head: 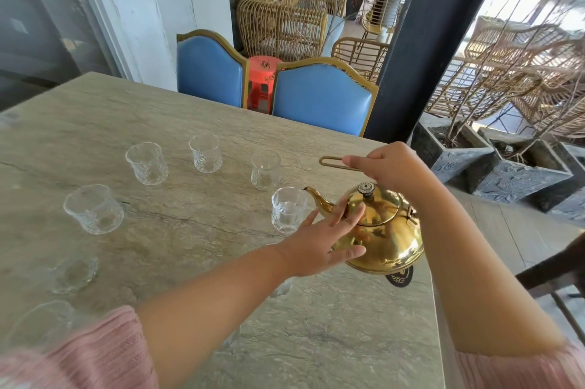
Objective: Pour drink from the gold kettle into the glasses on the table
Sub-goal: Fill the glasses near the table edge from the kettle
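Right hand (pixel 391 167) grips gold kettle (pixel 383 243) by table (pixel 348 325) edge.

Right hand (pixel 391 167) grips the gold kettle's (pixel 383 239) handle; left hand (pixel 319 243) touches its side.

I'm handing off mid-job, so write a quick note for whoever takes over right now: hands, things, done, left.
Right hand: grips the kettle by its handle, from above.
Left hand: open, fingers against the kettle's side.
Kettle: tilted above its black coaster, spout beside the nearest glass; no stream visible.
Other glasses: spread leftward across the table.
Done: no glass visibly holds drink.
Left: pour into the nearest glass, then the rest.
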The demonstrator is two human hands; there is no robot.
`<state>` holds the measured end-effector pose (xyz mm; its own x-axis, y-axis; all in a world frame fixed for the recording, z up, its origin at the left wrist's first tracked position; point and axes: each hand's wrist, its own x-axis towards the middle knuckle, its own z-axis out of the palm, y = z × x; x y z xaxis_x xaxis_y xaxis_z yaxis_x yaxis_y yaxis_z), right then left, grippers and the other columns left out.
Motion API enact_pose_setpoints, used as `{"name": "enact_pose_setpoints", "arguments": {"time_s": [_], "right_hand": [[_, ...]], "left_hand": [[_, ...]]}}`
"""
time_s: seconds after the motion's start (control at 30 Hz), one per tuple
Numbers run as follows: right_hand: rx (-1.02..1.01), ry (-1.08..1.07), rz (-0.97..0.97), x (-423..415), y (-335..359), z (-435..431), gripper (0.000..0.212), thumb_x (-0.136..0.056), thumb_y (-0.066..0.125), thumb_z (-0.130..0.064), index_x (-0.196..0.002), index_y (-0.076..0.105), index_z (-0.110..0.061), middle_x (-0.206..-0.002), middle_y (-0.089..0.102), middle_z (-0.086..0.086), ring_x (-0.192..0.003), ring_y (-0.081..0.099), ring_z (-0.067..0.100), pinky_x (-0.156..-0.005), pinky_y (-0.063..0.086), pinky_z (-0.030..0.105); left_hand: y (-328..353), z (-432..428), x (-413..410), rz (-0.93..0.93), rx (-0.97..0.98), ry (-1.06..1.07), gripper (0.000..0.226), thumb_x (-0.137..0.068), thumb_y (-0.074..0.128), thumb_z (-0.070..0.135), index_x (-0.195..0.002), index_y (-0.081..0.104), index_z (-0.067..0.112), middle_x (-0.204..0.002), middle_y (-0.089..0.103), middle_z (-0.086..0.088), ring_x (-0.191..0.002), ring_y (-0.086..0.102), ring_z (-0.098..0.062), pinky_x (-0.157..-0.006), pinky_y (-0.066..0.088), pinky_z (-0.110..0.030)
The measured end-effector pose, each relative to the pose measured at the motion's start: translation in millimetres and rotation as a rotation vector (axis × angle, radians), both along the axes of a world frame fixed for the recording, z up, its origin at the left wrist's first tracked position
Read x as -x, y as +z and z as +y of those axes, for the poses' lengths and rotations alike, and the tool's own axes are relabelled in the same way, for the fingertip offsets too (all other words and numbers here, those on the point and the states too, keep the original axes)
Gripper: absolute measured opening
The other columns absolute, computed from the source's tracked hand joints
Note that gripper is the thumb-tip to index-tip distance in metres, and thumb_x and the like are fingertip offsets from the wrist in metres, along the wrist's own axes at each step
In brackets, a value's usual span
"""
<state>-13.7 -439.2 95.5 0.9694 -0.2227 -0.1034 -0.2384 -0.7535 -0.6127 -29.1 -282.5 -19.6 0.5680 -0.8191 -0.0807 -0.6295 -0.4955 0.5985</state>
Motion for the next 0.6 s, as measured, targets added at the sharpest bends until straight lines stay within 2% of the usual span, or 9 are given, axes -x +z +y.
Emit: {"name": "enact_pose_setpoints", "arguments": {"time_s": [0.1,0.2,0.3,0.4,0.47,0.53,0.6], "right_hand": [[-0.105,-0.068,-0.044,10.7,-2.6,-9.7,0.057,-0.081,0.067,-0.048,-0.050,0.039,-0.010,-0.048,0.029,0.001,-0.043,0.027,0.013,-0.050,0.032,0.025],[-0.205,-0.138,-0.078,17.9,-6.8,-15.9,0.046,-0.080,0.067,-0.050,-0.068,0.056,-0.007,-0.051,0.030,0.002,-0.045,0.028,0.013,-0.053,0.034,0.025],[-0.270,-0.204,-0.112,17.5,-8.6,-18.6,0.052,-0.079,0.066,-0.052,-0.073,0.063,0.000,-0.053,0.039,0.002,-0.046,0.033,0.012,-0.057,0.039,0.027],[-0.255,-0.213,-0.159,7.9,-4.6,-17.4,0.047,-0.081,0.066,-0.051,-0.064,0.063,-0.006,-0.054,0.048,0.002,-0.050,0.043,0.013,-0.063,0.045,0.030],[-0.204,-0.207,-0.182,-4.6,-3.8,-15.4,0.051,-0.080,0.066,-0.051,-0.065,0.064,-0.003,-0.055,0.048,0.004,-0.052,0.045,0.014,-0.062,0.045,0.031],[-0.162,-0.193,-0.205,-19.4,-4.2,-13.8,0.057,-0.079,0.067,-0.053,-0.073,0.068,0.003,-0.051,0.041,0.004,-0.049,0.039,0.016,-0.060,0.041,0.033],[-0.124,-0.171,-0.227,-34.4,-3.9,-13.0,0.058,-0.078,0.067,-0.055,-0.069,0.066,0.002,-0.046,0.033,0.001,-0.045,0.033,0.015,-0.059,0.038,0.033]], "left_hand": [[3.5,-3.7,3.6,-0.005,-0.035,0.031,0.068,-0.097,0.030,0.056,-0.147,-0.014,0.041,-0.156,-0.026,0.005,-0.146,0.010,-0.008,-0.113,-0.017,-0.036],[8.0,-8.1,7.3,0.001,-0.038,0.059,0.069,-0.096,0.032,0.056,-0.149,-0.009,0.040,-0.158,-0.022,0.003,-0.147,0.002,-0.012,-0.115,-0.015,-0.039],[11.9,-12.0,7.6,-0.032,-0.043,0.082,0.069,-0.096,0.034,0.055,-0.150,-0.006,0.037,-0.159,-0.017,0.001,-0.147,-0.009,-0.013,-0.117,-0.010,-0.044],[15.8,-13.3,1.1,-0.058,-0.049,0.098,0.069,-0.096,0.033,0.055,-0.150,-0.006,0.037,-0.160,-0.017,0.000,-0.147,-0.010,-0.015,-0.116,-0.008,-0.045],[17.5,-12.3,-7.3,-0.057,-0.053,0.098,0.069,-0.096,0.032,0.055,-0.149,-0.007,0.038,-0.159,-0.017,0.000,-0.148,-0.004,-0.017,-0.116,-0.007,-0.044],[17.8,-11.1,-20.2,-0.052,-0.048,0.095,0.068,-0.096,0.031,0.056,-0.149,-0.008,0.038,-0.159,-0.017,-0.001,-0.148,-0.002,-0.018,-0.117,-0.007,-0.044],[19.1,-10.9,-35.7,-0.054,-0.043,0.086,0.069,-0.096,0.031,0.057,-0.149,-0.009,0.038,-0.159,-0.017,-0.003,-0.148,-0.005,-0.019,-0.118,-0.007,-0.046]]}}
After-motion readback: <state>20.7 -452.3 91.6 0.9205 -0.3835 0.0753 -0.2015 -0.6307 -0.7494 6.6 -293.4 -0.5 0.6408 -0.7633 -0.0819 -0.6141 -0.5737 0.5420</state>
